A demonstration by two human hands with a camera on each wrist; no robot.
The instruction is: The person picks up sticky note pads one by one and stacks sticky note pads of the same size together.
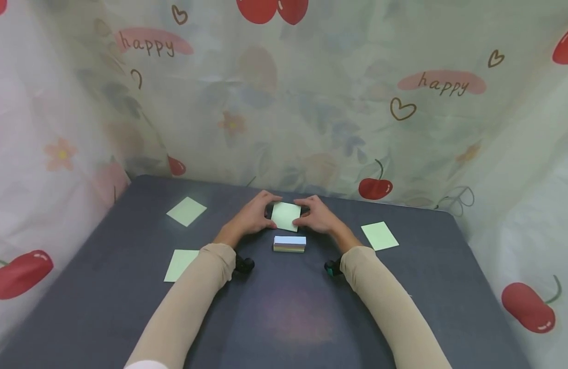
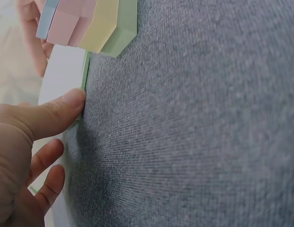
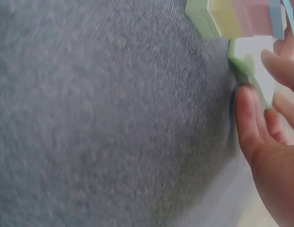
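"happy" is written on the left pink patch (image 1: 154, 41) and the right pink patch (image 1: 442, 82) of the backdrop cloth (image 1: 288, 97)

Pad (image 1: 286, 216) behind stack (image 1: 289, 244), papers (image 1: 380, 236) left and right

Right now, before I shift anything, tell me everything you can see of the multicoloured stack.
The multicoloured stack is a straight-edged block of paper-like layers, slightly out of line: pale blue on top, then pinks, yellow, and green at the bottom. It rests flat on the dark table, nearer the wearer than the pale green pad between the left grip and right grip. Only the table appears to touch it.
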